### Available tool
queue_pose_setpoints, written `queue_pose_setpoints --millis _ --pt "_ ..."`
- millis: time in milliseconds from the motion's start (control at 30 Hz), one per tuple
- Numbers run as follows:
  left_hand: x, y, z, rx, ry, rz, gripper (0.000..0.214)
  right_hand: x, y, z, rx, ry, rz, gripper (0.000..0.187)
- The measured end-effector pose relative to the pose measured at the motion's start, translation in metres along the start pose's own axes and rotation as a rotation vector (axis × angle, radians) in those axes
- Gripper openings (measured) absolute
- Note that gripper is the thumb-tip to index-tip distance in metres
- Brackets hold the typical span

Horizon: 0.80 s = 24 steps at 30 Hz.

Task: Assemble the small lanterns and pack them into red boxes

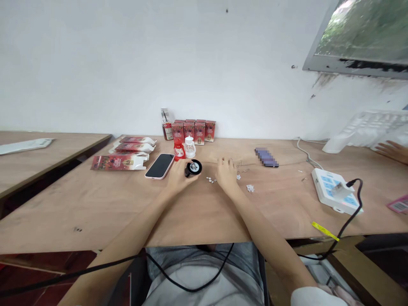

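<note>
My left hand (pixel 178 175) is wrapped round a small black round base (pixel 193 168) with a grey part on top, holding it on the wooden table (pixel 127 204). My right hand (pixel 225 172) rests palm down just to the right, fingers stretched forward over the table, holding nothing that I can see. Between the hands lie several tiny white pieces (pixel 210 180). A red miniature lantern (pixel 179 149) and a white one (pixel 189 147) stand just behind the black base.
A black phone in a pink case (pixel 160 165) lies left of my left hand. Flat red cartons (pixel 119 162) lie further left; upright red boxes (pixel 194 129) line the wall. A white power strip (pixel 334 190) sits right. Another person's hand (pixel 392 151) shows at far right.
</note>
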<state>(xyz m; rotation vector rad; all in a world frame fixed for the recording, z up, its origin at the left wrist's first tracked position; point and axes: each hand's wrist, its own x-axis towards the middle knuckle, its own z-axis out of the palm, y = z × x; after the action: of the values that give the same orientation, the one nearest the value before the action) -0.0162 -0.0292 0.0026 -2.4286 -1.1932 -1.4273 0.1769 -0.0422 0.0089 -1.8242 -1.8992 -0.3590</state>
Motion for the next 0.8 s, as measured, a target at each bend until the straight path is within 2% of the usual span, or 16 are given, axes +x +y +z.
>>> queue_pose_setpoints --millis 100,200,300,467,600,800 --pt "0.0 0.0 0.0 0.009 -0.016 -0.016 0.039 0.005 0.011 0.001 -0.148 -0.313 0.195 0.034" --pt "0.0 0.0 0.0 0.015 -0.041 -0.02 0.041 0.008 0.017 0.005 -0.179 -0.465 0.262 0.037" --pt "0.0 0.001 -0.001 0.013 -0.07 -0.009 0.039 0.008 0.019 0.004 -0.161 -0.489 0.26 0.039" --pt "0.001 0.002 -0.001 -0.013 -0.094 0.039 0.034 0.007 0.017 -0.007 -0.123 -0.463 0.194 0.028" --pt "0.0 0.001 0.0 -0.02 -0.08 0.028 0.037 0.008 0.016 -0.012 -0.112 -0.452 0.164 0.032" --pt "0.001 0.001 -0.001 -0.047 -0.096 -0.009 0.039 0.012 0.033 -0.006 -0.071 -0.389 0.162 0.032"
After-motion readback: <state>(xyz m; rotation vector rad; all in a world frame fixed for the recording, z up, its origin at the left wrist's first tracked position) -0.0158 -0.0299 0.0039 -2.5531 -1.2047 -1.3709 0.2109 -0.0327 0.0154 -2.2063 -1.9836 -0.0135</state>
